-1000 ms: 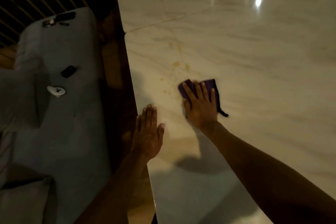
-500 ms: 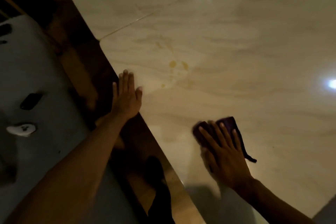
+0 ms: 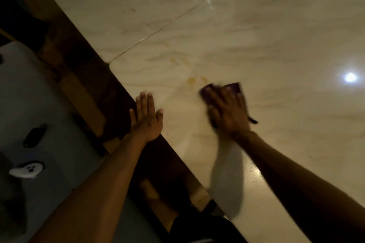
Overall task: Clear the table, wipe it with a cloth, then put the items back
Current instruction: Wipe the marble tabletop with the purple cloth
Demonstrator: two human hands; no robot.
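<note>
Marble, pale and glossy, is the table [image 3: 256, 49] under both your hands, and its dark wooden edge is the line everything else sits against. Nearest you, on the far side of that edge from the marble, lies a grey cushion [image 3: 49, 104] carrying a small white object [image 3: 26, 170] and, a little farther along, a black one [image 3: 35, 137]; both are too dim to name. Your left hand [image 3: 147, 119] lies flat right on the table edge, fingers straight and close together, thumb out over the marble, holding nothing. Half a second ago it rested on the same edge in the same flat pose. Your right hand [image 3: 230, 111] is well in from the edge, palm down with fingers spread, pressing the purple cloth [image 3: 234, 88] onto the marble; a dark strip of the cloth trails out beside your wrist. The hand and cloth are motion-blurred. Compared with the earlier frame the cloth has travelled away from you across the marble, and now sits just beside the yellowish stains [image 3: 192, 80], which lie between the cloth and the table edge. Beyond the stains a thin seam [image 3: 173, 23] crosses the slab, and farther off bright lamp reflections dot the surface
</note>
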